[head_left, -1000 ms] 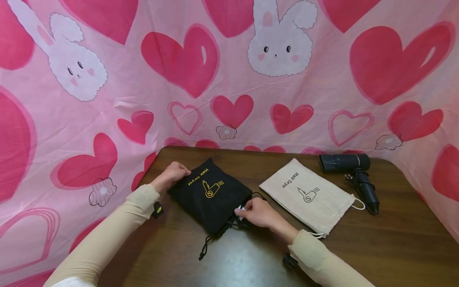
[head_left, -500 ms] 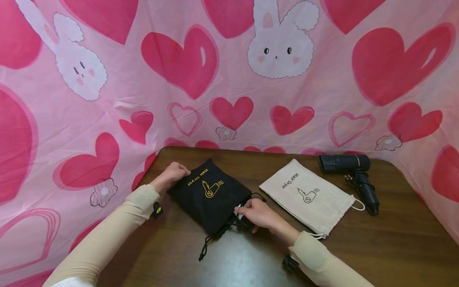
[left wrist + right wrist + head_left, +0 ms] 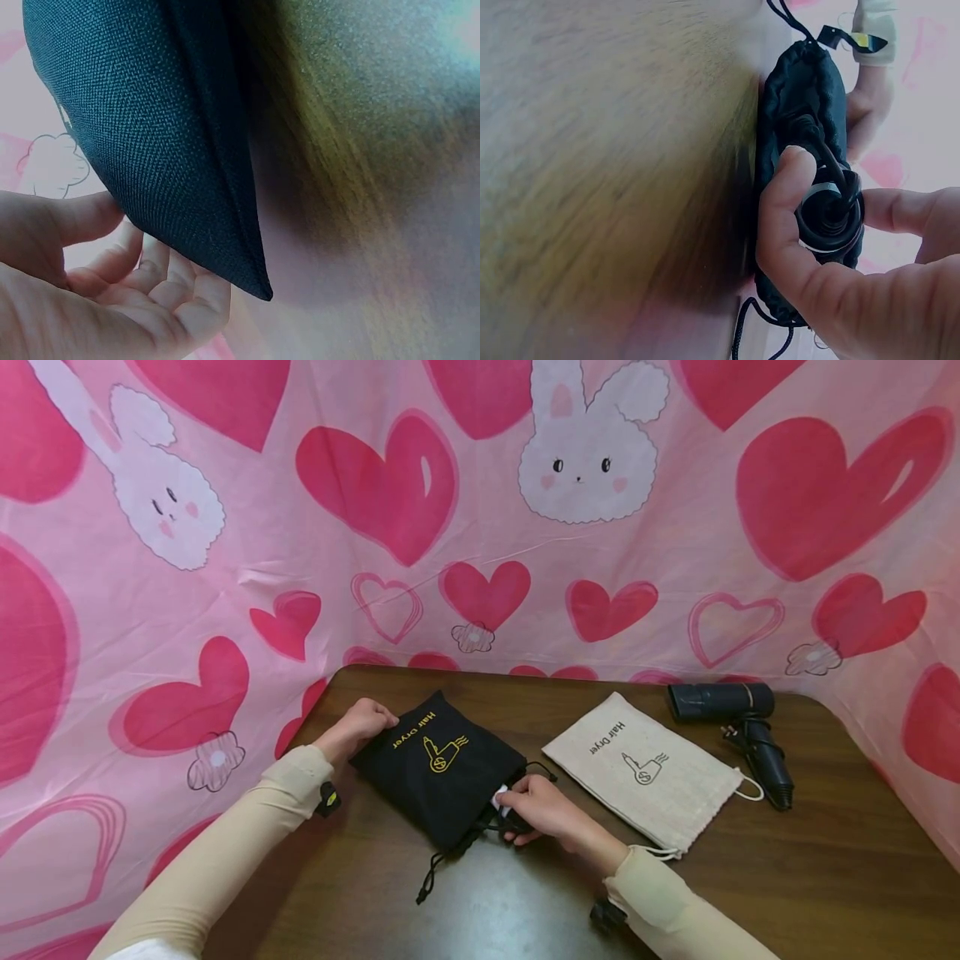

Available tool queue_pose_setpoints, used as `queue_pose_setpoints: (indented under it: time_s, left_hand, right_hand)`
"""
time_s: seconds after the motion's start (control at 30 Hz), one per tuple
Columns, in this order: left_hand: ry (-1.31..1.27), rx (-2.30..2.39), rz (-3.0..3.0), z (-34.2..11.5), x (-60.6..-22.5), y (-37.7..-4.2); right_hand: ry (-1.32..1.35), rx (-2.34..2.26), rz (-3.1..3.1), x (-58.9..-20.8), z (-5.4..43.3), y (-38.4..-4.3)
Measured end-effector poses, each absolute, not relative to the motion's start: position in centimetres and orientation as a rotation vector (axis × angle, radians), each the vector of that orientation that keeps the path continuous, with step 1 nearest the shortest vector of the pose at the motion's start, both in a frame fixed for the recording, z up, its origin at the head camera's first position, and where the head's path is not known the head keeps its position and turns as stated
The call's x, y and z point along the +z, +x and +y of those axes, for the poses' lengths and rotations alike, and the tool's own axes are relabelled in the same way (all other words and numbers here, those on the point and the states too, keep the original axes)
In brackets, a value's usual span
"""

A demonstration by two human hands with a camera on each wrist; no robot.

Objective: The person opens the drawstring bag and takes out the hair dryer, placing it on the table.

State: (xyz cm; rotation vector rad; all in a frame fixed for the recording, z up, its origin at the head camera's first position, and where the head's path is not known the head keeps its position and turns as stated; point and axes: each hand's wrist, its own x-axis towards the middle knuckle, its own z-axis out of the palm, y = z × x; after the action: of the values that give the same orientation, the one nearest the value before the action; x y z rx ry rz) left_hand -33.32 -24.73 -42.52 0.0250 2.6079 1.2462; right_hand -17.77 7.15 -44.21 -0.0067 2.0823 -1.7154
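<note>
A black drawstring bag printed "Hair Dryer" in yellow lies on the table, its mouth toward the lower right. At its closed end my left hand pinches the edge; the left wrist view shows the thumb and fingers at the bottom of the cloth. My right hand is at the mouth, thumb and fingers curled round the black handle end of a hair dryer. A black cord loops beside that handle, and a white tag shows near the thumb. The rest of this dryer is hidden inside the bag.
A beige drawstring bag with the same print lies flat to the right. Beyond it, a second black hair dryer rests near the table's far right corner. Pink heart-patterned cloth hangs around the wooden table.
My right hand has shifted slightly on the handle, and its lower fingers now show beneath it. The left hand and both bags have stayed in place.
</note>
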Motion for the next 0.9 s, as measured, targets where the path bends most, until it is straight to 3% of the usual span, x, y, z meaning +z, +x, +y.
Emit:
queue_pose_setpoints:
  time_s: [0.9]
  left_hand:
    - [-0.009,1.22,2.603,-24.66,-42.57,-33.54]
  right_hand:
    - [0.031,-1.747,2.006,-44.24,7.0,-17.77]
